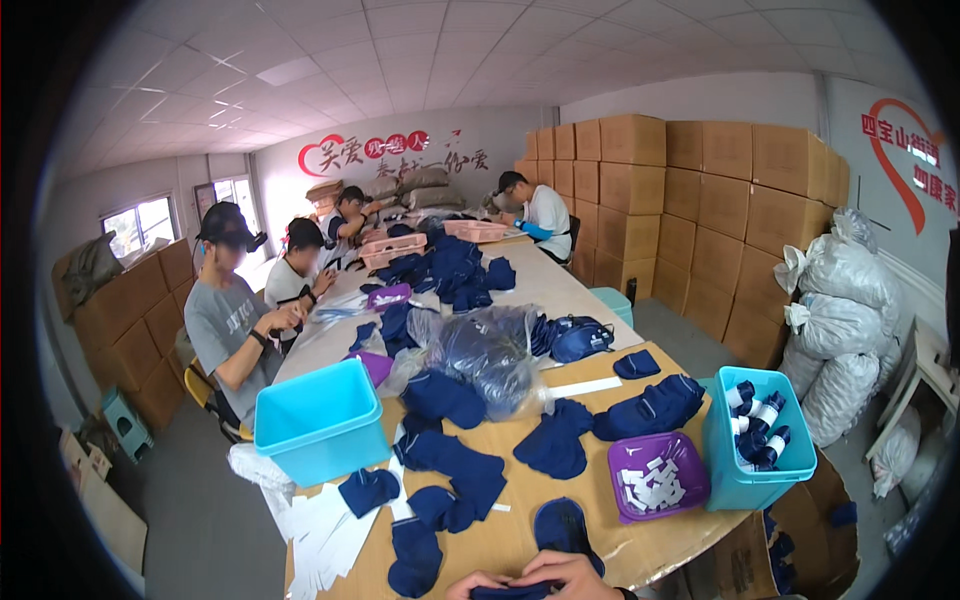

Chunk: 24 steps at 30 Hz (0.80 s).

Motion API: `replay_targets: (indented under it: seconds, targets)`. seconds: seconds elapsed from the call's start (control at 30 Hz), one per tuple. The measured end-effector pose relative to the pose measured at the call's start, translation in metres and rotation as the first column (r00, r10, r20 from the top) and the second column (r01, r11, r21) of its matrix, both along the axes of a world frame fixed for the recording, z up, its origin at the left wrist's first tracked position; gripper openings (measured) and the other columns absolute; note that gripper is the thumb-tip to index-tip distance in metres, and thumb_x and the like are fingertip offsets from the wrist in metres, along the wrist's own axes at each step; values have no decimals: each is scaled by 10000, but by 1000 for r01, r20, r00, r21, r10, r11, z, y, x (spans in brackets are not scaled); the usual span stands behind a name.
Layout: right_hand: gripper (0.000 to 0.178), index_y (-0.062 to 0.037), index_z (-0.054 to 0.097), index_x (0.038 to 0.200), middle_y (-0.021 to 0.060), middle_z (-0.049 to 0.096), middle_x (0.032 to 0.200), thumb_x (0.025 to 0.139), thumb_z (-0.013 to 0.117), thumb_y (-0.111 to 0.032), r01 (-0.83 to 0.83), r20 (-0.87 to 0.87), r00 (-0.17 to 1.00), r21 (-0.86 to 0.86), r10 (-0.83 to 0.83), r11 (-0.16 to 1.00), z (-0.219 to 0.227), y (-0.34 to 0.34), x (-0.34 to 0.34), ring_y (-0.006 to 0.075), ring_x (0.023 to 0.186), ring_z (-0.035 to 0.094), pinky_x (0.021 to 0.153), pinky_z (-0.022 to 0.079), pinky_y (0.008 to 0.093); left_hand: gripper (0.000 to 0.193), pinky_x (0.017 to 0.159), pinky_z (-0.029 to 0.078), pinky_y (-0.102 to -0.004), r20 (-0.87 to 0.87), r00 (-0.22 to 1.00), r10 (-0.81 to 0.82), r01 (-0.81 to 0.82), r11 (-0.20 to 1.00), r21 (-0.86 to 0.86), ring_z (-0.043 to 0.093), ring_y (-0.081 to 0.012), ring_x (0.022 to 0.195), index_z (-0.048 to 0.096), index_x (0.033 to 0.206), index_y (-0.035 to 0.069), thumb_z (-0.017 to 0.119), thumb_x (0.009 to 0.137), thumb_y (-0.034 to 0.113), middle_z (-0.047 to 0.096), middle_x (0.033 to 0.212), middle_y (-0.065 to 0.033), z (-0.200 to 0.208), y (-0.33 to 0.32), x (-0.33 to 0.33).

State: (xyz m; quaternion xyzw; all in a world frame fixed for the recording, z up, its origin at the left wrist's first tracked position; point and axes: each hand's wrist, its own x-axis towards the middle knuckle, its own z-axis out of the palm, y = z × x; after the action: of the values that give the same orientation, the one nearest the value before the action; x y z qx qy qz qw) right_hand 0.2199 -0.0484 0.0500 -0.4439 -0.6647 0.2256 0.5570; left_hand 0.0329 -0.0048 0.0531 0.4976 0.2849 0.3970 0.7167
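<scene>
At the bottom edge, my left hand (476, 584) and my right hand (564, 571) are closed around a dark navy cloth piece (512, 592). Its lower part is cut off by the frame, so its kind cannot be made out. Just beyond my hands lies a flat, rounded navy cloth piece (566, 528). More navy pieces (455, 465) are scattered across the wooden table (465, 555). To the right stands a purple basket (660, 514) with small white paper pieces (653, 484). A turquoise bin (732, 488) beside it contains rolled navy bundles (768, 450) with white bands.
At the left are another turquoise bin (325, 430) and fanned white paper strips (325, 540). A clear plastic bag (490, 355) of navy cloth lies mid-table. Several people work along the far sides. Stacked cartons (720, 200) and white sacks (840, 320) line the right. An opened carton (825, 530) sits below.
</scene>
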Motion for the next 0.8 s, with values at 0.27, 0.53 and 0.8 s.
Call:
replay_targets:
  seconds: [0.27,0.53,0.8]
  targets:
    - [253,16,711,842,85,636,710,740,860,-161,-31,147,988,-77,43,997,12,6,-7,205,649,604,562,449,295,102,618,509,-268,-42,960,275,-275,911,-307,635,-152,699,667,980,-13,638,900,44,655,1028,-109,-50,13,-19]
    - [212,42,725,1037,96,707,923,838,684,-17,-403,-483,861,-462,157,790,2,22,-11,141,828,665,708,525,270,295,808,534,-299,-194,945,262,-143,868,476,676,-169,899,699,1074,-39,770,799,42,723,1009,-122,-10,10,-28]
    - [220,14,728,1044,115,714,949,832,708,-45,-211,-247,962,-382,121,900,8,39,-18,185,851,691,745,551,302,253,822,531,-287,-199,950,243,-110,851,513,671,-179,953,702,1095,-38,663,845,-40,711,1122,-133,-38,33,-31]
